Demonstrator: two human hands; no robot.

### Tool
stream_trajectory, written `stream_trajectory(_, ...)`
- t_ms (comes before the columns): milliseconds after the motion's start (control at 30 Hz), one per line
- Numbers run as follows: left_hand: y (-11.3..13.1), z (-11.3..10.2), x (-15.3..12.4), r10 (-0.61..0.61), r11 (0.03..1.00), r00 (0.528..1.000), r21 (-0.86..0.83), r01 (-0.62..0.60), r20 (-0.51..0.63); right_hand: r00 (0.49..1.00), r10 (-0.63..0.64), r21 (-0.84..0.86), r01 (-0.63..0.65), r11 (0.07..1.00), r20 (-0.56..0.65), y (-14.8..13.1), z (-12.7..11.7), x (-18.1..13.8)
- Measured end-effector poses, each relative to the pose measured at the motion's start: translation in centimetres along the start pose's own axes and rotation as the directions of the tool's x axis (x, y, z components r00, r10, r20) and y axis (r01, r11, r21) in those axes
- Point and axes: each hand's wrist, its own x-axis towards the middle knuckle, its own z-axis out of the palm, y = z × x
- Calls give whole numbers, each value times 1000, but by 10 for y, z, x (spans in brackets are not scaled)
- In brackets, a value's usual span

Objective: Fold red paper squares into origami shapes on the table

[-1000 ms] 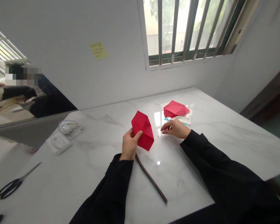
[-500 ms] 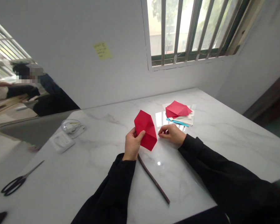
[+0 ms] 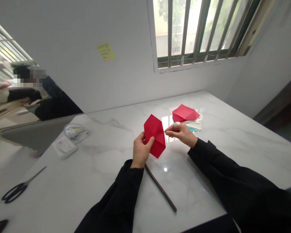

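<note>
Folded red paper (image 3: 155,136) stands pinched in the left hand (image 3: 140,152), above the marble table (image 3: 99,181); right hand (image 3: 181,133), fingers curled, seemingly nips its right edge. Mid-fold; next needs a firm crease.

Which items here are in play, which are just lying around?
In hand:
left hand pinching the folded red paper
right hand at its right edge

Lying about:
paper stack
brown strip
scissors
white cable
white box
</note>
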Motion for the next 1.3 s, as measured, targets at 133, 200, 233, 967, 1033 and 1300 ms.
stream_trajectory(133,-1,3,-2,26,999,999,24,-27,28,1000,0,36,0,999,-7,-3,5,-2)
stream_trajectory(200,-1,4,-3,32,999,999,22,-33,31,1000,-5,38,5,999,6,-4,7,-4)
stream_trajectory(233,-1,5,-3,35,999,999,20,-36,29,1000,-7,37,6,999,16,-4,9,-4)
stream_trajectory(967,4,14,-15,137,981,986,121,-148,100,984,-172,-320,179,930,50,-7,20,-13)
stream_trajectory(1033,4,14,-15,138,981,985,126,-151,103,984,-168,-313,176,933,51,-7,20,-13)
stream_trajectory(1300,2,13,-14,149,978,982,132,-164,119,988,-148,-330,155,931,46,-5,21,-12)
